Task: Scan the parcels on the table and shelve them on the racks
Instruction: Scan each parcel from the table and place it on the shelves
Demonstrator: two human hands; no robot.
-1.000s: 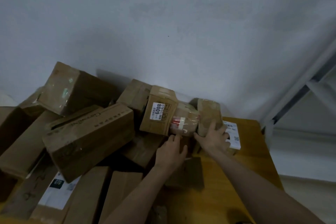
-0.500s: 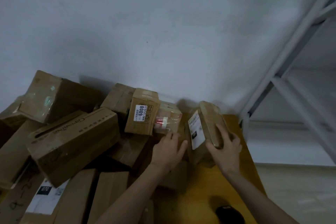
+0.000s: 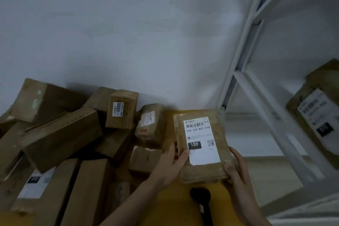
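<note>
I hold a flat brown parcel (image 3: 202, 172) above the yellow table (image 3: 170, 205), its white shipping label facing me with a barcode and "15H". My left hand (image 3: 169, 165) grips its left edge, thumb on the label's corner. My right hand (image 3: 233, 167) grips its lower right corner. A black handheld scanner (image 3: 201, 198) lies on the table just below the parcel. To the left, a pile of several cardboard parcels (image 3: 60, 134) leans against the wall, one with a "6008" sticker (image 3: 121, 109).
A white metal rack (image 3: 256, 82) stands at the right, close to the table's end. On one of its shelves lies a labelled brown parcel (image 3: 317, 115). A pale wall runs behind the pile.
The parcel has been lifted off the table's corner and turned label-up toward me. My left hand left the pile and took its left edge. The view swung right, showing the rack and scanner.
</note>
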